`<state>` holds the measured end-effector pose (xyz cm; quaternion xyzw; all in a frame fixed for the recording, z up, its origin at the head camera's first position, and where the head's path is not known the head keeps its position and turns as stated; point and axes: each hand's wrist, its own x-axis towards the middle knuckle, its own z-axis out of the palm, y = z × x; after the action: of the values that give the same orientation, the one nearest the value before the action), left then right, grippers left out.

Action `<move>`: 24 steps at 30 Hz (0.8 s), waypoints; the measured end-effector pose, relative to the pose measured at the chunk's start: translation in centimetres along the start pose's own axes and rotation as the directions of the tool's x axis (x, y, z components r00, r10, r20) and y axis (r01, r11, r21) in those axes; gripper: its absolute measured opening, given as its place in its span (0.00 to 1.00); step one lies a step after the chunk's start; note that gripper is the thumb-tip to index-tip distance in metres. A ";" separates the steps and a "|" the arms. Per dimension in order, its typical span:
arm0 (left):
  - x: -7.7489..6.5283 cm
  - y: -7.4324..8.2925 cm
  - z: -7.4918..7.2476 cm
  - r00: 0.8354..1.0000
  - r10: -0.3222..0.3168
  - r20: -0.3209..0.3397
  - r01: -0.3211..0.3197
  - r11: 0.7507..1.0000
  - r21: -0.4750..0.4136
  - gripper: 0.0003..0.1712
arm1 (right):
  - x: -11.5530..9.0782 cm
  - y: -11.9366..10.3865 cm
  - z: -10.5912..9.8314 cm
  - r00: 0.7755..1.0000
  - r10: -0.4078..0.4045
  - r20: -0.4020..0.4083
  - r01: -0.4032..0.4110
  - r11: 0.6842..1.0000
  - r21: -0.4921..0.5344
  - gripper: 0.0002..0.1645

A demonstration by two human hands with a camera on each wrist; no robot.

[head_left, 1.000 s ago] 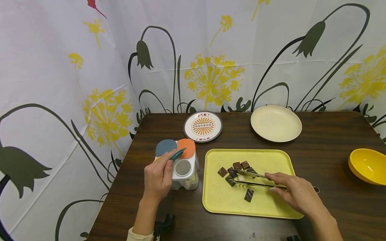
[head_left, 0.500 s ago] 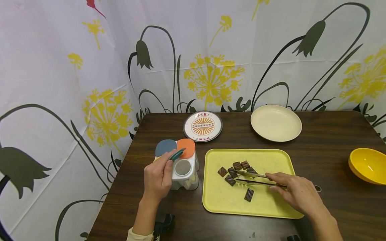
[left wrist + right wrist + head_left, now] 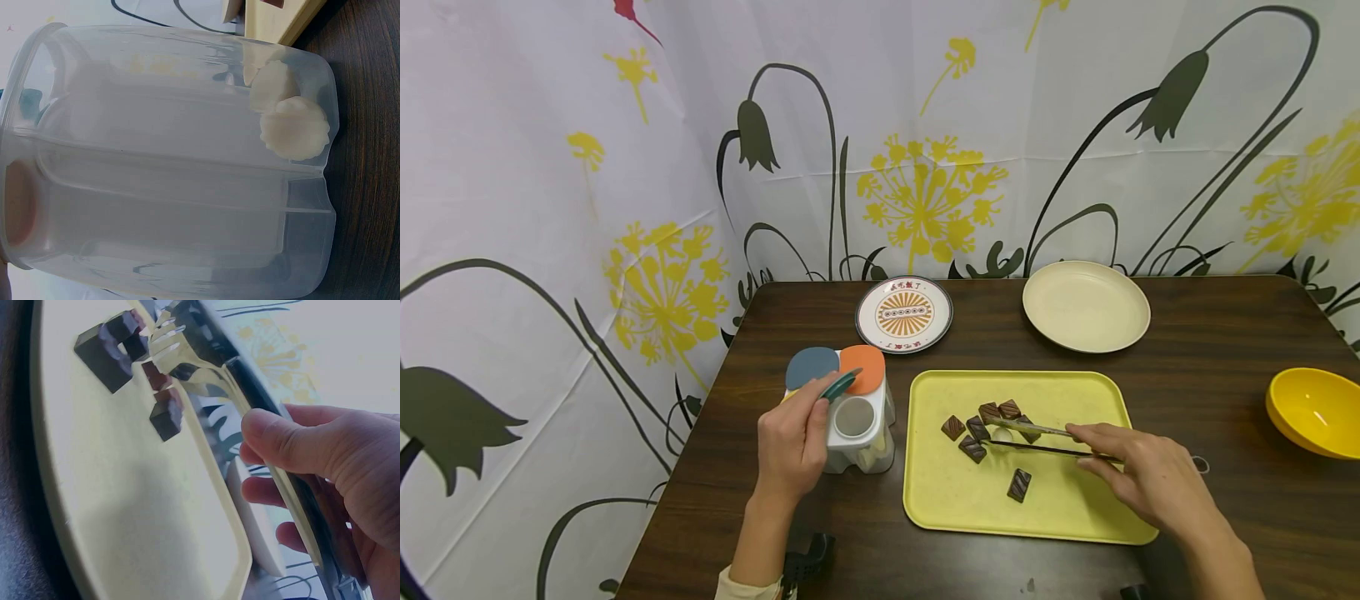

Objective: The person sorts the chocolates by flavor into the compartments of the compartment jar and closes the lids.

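My left hand (image 3: 793, 437) pinches a teal lid (image 3: 841, 384) tilted above the uncovered round opening of a clear multi-compartment container (image 3: 868, 450). Inside that compartment, the left wrist view shows two whitish scalloped pieces (image 3: 295, 128) at the bottom. My right hand (image 3: 1146, 467) holds metal tongs (image 3: 1041, 450) over the yellow tray (image 3: 940, 500). Between the arms of the tongs, near their tips, lies a small whitish piece (image 3: 1002, 434); whether they touch it I cannot tell. Several dark striped chocolates (image 3: 973, 449) surround the tips, and one chocolate (image 3: 1019, 485) lies apart, nearer the front.
Blue (image 3: 812, 369) and orange (image 3: 863, 368) lids cover other compartments of the container. At the back stand a patterned white plate (image 3: 904, 315) and a cream plate (image 3: 1086, 307). A yellow bowl (image 3: 1317, 414) is at the right. A flowered curtain (image 3: 880, 142) hangs behind the table.
My right hand and the tongs have shifted slightly right and away from me, and the whitish piece shows a little farther back. My left hand keeps still with the teal lid.
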<state>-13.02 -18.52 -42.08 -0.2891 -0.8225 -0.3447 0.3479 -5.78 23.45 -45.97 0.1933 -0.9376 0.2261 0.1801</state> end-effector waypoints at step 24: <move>0.1 0.0 0.0 1.000 0.002 0.005 -0.002 1.000 0.009 0.18 | 2.9 -2.0 -1.9 0.988 -0.128 -0.082 0.134 0.988 0.070 0.33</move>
<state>-13.07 -18.52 -42.01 -0.2893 -0.8245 -0.3400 0.3477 -6.91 21.93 -42.43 0.2524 -0.9059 0.2562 0.2235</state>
